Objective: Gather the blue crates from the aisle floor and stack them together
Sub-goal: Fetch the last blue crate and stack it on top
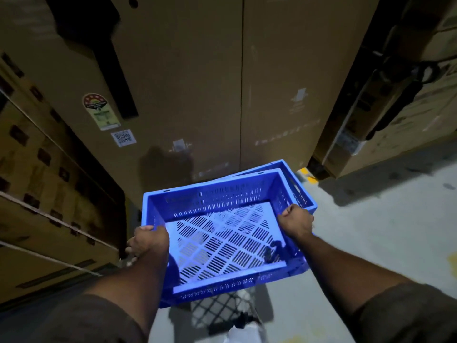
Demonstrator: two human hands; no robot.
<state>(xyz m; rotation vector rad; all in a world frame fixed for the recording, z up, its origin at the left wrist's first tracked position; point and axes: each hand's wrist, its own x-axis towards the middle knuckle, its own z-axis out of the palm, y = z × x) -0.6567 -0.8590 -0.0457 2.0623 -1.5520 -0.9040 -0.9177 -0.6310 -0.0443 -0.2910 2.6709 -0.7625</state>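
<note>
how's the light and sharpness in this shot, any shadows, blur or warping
Head view: dim overall, the cardboard boxes dark and murky; brightest on the floor at right. The blue crate held by the left hand and right hand casts its slotted pattern as a shadow on the floor below. The frame is soft, edges smeared, and the wide lens makes the box walls lean.

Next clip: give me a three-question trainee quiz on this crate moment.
1. True or false: both hands grip the near blue crate.
2. Where is the second blue crate? A) beyond the held one, by the cardboard boxes B) on a shelf C) on a trolley
3. Fill in: the held crate holds ____.

Key:
1. True: left hand and right hand curl over opposite rims.
2. A
3. nothing
</note>
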